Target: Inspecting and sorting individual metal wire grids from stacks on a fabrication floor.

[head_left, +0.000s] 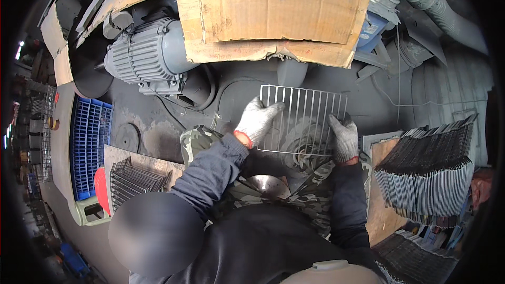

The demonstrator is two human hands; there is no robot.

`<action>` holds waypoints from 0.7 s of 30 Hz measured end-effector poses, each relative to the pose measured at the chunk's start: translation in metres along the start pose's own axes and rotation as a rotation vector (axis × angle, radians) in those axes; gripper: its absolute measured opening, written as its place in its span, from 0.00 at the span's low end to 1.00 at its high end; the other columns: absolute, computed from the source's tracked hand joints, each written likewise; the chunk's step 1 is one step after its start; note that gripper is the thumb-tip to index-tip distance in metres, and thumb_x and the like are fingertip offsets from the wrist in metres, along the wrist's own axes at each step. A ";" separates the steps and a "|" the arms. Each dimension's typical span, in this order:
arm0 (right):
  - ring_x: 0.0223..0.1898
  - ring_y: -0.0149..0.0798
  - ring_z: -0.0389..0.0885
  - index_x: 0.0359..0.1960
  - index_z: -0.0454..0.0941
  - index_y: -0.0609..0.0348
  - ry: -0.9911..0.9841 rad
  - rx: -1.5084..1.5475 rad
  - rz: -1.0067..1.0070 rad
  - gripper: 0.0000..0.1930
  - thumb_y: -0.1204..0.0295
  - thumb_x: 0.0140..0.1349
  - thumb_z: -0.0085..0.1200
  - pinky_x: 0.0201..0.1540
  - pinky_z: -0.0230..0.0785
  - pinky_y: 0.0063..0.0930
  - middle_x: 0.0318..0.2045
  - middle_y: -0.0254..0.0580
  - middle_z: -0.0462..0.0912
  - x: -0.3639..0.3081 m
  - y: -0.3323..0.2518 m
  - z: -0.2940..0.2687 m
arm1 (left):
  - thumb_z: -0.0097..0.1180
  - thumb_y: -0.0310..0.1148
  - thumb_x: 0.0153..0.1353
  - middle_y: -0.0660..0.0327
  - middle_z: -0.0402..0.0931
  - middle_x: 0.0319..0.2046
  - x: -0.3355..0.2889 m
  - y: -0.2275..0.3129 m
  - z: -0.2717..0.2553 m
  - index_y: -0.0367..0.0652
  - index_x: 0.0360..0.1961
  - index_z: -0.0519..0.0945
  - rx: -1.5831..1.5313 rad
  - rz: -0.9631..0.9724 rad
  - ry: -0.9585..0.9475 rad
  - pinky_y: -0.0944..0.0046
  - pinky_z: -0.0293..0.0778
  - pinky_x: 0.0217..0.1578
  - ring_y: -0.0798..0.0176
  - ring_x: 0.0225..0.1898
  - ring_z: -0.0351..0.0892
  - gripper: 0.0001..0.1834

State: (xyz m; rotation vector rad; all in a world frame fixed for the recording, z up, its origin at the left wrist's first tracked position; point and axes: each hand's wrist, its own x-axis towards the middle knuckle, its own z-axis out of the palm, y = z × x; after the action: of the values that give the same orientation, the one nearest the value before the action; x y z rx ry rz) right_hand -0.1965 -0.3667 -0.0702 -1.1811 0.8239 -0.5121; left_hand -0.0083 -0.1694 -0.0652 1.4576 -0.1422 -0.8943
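Observation:
A rectangular metal wire rack (304,121) with parallel bars is held up in front of my lap. My left hand (259,118), in a pale grey work glove with a red cuff, closes on the rack's left side, its thumb and fingers reaching over the outer bars. At the opposite side, my right hand (344,137) wears a similar, darker-looking glove and grips the rack's right edge. Through the bars I see the dark floor and part of my camouflage trousers. A round shiny metal piece (270,186) lies between my legs.
Tall stacks of similar racks (425,179) stand at my right, and a smaller stack (138,181) at my left. Ahead, cardboard (284,8) covers a machine beside a grey electric motor (144,52). A blue plastic crate (90,147) stands far left; a duct (442,8) runs upper right.

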 end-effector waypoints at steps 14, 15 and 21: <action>0.39 0.33 0.88 0.56 0.82 0.67 0.045 -0.139 0.117 0.15 0.72 0.72 0.62 0.42 0.82 0.29 0.43 0.40 0.89 -0.009 -0.041 -0.006 | 0.71 0.39 0.69 0.66 0.79 0.27 0.004 -0.005 0.021 0.38 0.48 0.78 0.028 0.046 -0.011 0.67 0.70 0.24 0.73 0.24 0.72 0.18; 0.39 0.32 0.87 0.56 0.82 0.68 0.052 -0.173 0.071 0.16 0.71 0.71 0.63 0.42 0.81 0.30 0.43 0.41 0.89 -0.004 -0.035 -0.011 | 0.71 0.41 0.69 0.63 0.80 0.28 0.006 -0.010 0.020 0.37 0.48 0.77 0.031 0.059 -0.005 0.67 0.70 0.23 0.72 0.23 0.73 0.20; 0.26 0.28 0.75 0.33 0.87 0.66 -0.101 -0.535 0.121 0.17 0.62 0.68 0.70 0.30 0.70 0.32 0.27 0.32 0.84 0.021 0.019 0.044 | 0.70 0.39 0.67 0.60 0.79 0.29 -0.024 0.011 -0.067 0.32 0.48 0.76 0.006 -0.185 0.108 0.64 0.74 0.20 0.67 0.23 0.79 0.22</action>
State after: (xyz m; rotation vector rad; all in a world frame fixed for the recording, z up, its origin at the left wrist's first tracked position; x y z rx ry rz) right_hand -0.1504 -0.3497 -0.0877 -1.6183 0.9702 -0.1275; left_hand 0.0194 -0.1037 -0.0561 1.5387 0.0717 -0.9618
